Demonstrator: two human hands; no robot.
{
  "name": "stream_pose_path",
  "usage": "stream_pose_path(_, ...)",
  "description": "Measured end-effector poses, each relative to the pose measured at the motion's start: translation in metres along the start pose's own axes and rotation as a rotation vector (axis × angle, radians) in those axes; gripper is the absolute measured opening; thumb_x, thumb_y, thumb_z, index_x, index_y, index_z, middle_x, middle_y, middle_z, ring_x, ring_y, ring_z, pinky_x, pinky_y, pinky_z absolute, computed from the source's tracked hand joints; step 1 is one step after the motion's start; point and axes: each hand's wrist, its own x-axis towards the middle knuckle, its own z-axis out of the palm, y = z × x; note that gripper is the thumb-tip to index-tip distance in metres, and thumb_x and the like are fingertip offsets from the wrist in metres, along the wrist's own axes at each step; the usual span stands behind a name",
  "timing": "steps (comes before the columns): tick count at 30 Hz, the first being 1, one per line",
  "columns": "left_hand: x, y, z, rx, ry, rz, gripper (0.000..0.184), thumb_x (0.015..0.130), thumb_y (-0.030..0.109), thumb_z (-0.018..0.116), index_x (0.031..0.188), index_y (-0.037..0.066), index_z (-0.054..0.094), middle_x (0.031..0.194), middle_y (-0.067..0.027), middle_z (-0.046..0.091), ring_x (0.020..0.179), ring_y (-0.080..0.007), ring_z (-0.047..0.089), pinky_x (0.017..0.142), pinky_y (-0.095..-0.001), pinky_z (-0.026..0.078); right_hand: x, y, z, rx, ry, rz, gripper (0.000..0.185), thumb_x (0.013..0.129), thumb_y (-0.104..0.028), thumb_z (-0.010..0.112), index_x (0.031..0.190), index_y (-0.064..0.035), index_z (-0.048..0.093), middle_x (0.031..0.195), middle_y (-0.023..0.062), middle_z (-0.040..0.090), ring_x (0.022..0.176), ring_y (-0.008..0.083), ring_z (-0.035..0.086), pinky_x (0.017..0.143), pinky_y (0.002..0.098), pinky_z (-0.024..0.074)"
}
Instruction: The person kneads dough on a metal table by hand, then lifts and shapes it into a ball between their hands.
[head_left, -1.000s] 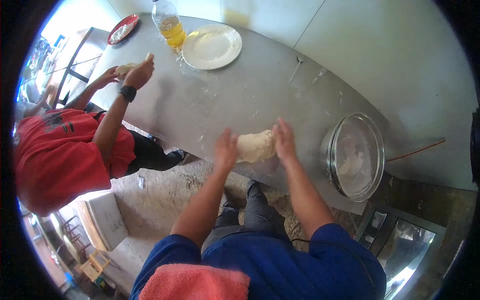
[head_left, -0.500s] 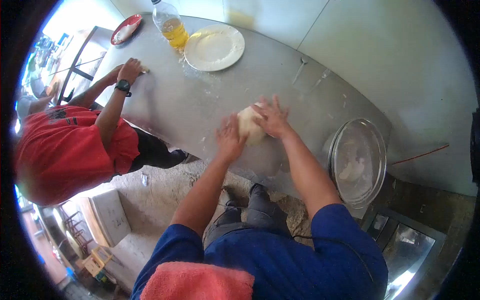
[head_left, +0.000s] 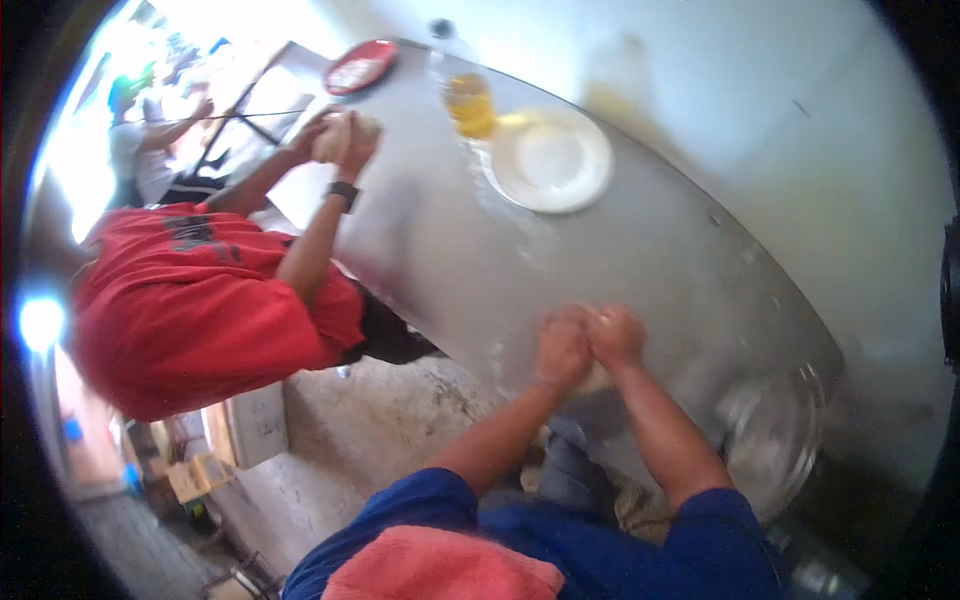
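Observation:
My left hand (head_left: 565,345) and my right hand (head_left: 615,336) are side by side over the metal table, fingers curled. A small part of the pale dough (head_left: 597,379) shows between my wrists; my hands and forearms hide the rest. Both hands appear closed on it, though motion blurs the fingers. Farther off, a white plate (head_left: 565,175) lies on the table, with a bottle of yellow oil (head_left: 470,105) beside it.
At the left, a person in a red shirt (head_left: 210,310) holds pale dough (head_left: 345,138) at the table (head_left: 420,240). A red dish (head_left: 362,68) with white contents is at the far end. A clear bowl (head_left: 775,435) stands at the right edge, near the wall.
My spread hands have drawn together and curled over the dough, which is now mostly hidden. The person in red has raised a piece of dough. The whole view has shifted.

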Motion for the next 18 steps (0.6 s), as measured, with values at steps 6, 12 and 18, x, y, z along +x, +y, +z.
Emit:
stream_pose_path(6,0.024,0.020,-0.023,0.177,0.067,-0.071,0.057,0.099,0.035,0.045,0.146,0.002,0.042,0.147,-0.0173,0.047,0.139,-0.0312,0.042,0.117,-0.0554,0.020,0.113,0.008,0.033,-0.177,0.455,-0.322,0.029,0.080,-0.036,0.069,0.092,-0.0111,0.060,0.101,0.0108,0.060,0.101,0.0324,0.055,0.088,0.0505,0.0410)
stream_pose_path(12,0.029,0.010,-0.016,0.192,-0.032,-0.138,0.055,0.099,0.034,0.047,0.146,0.007,0.042,0.148,-0.0144,0.046,0.141,-0.0290,0.039,0.119,-0.0533,0.016,0.089,0.019,0.015,-0.127,-0.183,-0.046,0.040,0.086,-0.044,0.065,0.100,-0.0067,0.063,0.106,0.0162,0.060,0.108,0.0371,0.055,0.094,0.0529,0.0418)
stream_pose_path(18,0.033,0.015,-0.025,0.163,-0.039,-0.125,0.052,0.098,0.032,0.047,0.144,0.007,0.046,0.146,-0.0139,0.049,0.141,-0.0276,0.040,0.119,-0.0517,0.017,0.052,-0.014,-0.025,-0.150,-0.379,0.281,0.036,0.088,-0.039,0.062,0.087,-0.0029,0.064,0.102,0.0201,0.059,0.103,0.0405,0.055,0.090,0.0545,0.0422)
